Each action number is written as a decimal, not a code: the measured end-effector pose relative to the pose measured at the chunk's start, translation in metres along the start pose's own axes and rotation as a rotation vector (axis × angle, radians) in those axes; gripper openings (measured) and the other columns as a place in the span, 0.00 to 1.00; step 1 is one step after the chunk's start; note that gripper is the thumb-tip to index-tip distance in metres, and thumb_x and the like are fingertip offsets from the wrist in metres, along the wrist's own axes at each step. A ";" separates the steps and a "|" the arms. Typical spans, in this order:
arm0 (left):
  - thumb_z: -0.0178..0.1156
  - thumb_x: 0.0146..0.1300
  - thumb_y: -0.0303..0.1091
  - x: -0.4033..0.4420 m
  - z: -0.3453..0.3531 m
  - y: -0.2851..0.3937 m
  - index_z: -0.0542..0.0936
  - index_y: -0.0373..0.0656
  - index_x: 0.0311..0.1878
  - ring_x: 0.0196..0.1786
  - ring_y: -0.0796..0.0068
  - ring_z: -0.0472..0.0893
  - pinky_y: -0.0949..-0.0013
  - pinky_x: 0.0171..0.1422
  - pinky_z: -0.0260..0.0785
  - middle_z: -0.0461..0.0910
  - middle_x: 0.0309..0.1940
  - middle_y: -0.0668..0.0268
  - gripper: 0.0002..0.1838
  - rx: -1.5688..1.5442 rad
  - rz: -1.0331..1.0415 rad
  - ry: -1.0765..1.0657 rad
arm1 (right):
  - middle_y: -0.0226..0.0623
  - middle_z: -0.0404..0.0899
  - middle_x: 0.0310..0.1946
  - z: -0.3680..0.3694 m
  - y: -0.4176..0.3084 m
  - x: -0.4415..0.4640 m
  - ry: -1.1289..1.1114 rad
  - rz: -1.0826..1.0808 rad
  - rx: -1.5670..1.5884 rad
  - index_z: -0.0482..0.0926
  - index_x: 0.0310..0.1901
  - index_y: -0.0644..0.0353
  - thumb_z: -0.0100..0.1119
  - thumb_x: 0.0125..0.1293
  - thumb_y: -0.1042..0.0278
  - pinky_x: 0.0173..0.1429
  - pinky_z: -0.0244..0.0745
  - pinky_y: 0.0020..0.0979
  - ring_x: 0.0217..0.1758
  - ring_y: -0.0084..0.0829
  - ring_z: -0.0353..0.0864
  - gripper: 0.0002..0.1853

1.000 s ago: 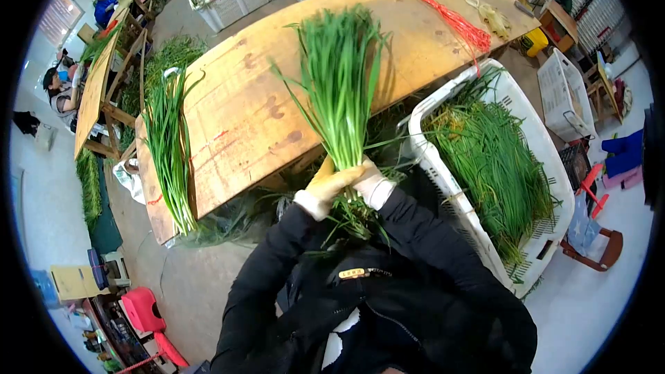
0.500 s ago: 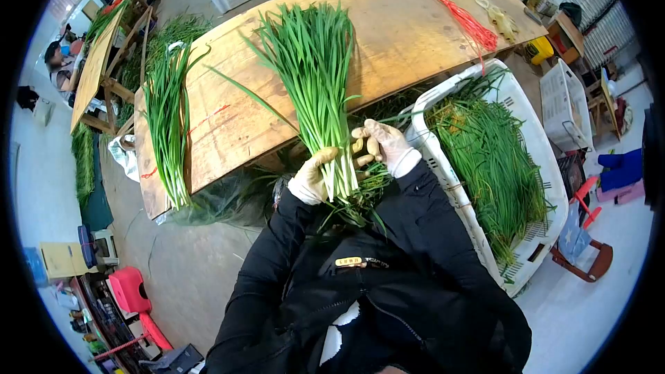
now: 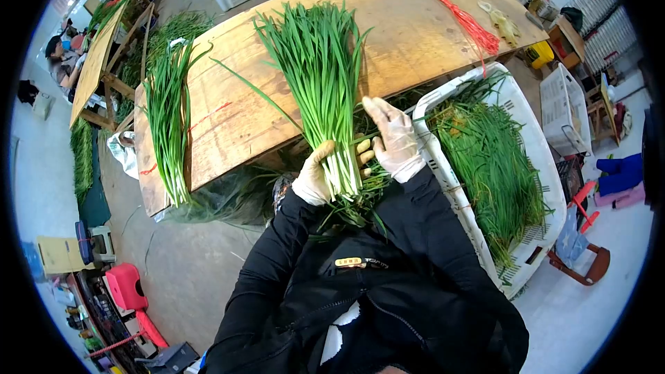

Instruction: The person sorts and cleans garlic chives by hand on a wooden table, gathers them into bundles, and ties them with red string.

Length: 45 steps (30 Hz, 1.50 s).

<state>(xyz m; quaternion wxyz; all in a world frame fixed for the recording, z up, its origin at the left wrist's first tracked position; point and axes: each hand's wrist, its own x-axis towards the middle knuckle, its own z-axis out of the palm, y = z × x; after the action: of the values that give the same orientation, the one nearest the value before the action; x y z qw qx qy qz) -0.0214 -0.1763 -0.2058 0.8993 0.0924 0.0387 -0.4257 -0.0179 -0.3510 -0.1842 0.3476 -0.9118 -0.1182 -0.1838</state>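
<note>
My gloved left hand (image 3: 313,179) is wrapped around the pale lower stems of a bunch of garlic chives (image 3: 320,76). Its thumb lies over the front, and its fingertips show on the right side of the stems. The green leaves spread up across the wooden table (image 3: 398,31). Just right of the stems is my gloved right hand (image 3: 396,140), its fingers stretched out and apart, with nothing visible in it. Loose green scraps hang below the stem ends. A second, slimmer bunch of chives (image 3: 166,114) lies at the table's left end.
A white plastic crate (image 3: 454,179) full of loose chives (image 3: 488,173) stands close by my right arm. Red ties (image 3: 465,22) and a pair of gloves (image 3: 500,22) lie at the table's right end. Two people sit at another table (image 3: 93,86) at far left.
My right hand has moved slightly up and away from the stems, and its bent fingers have straightened. The left hand keeps its hold on the chives, whose leaf tops have shifted slightly right.
</note>
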 end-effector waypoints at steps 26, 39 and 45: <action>0.54 0.55 0.27 0.005 -0.002 -0.001 0.63 0.31 0.55 0.26 0.74 0.70 0.71 0.36 0.68 0.70 0.22 0.66 0.24 0.180 0.036 0.139 | 0.42 0.72 0.35 -0.053 0.031 -0.071 -1.036 -0.159 0.853 0.57 0.59 0.63 0.51 0.60 0.65 0.35 0.70 0.28 0.32 0.32 0.73 0.27; 0.58 0.52 0.24 -0.071 0.016 -0.029 0.70 0.34 0.45 0.24 0.75 0.74 0.74 0.31 0.71 0.73 0.23 0.64 0.16 0.266 -0.088 0.088 | 0.53 0.45 0.64 0.055 -0.059 0.021 -0.705 0.227 2.004 0.44 0.64 0.63 0.49 0.46 0.28 0.64 0.58 0.41 0.64 0.42 0.56 0.54; 0.61 0.49 0.27 -0.132 0.044 0.035 0.71 0.35 0.41 0.27 0.74 0.78 0.74 0.36 0.73 0.76 0.24 0.65 0.16 0.590 0.075 0.180 | 0.34 0.67 0.51 0.077 -0.130 0.100 -0.806 0.189 2.053 0.36 0.64 0.64 0.58 0.56 0.56 0.46 0.76 0.29 0.42 0.25 0.76 0.46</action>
<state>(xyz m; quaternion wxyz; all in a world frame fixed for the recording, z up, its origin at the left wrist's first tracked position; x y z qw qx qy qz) -0.0779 -0.0631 -0.1379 0.8416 0.3883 -0.0107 -0.3752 0.0474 -0.1950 -0.1184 0.8873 -0.1888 -0.2490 0.3393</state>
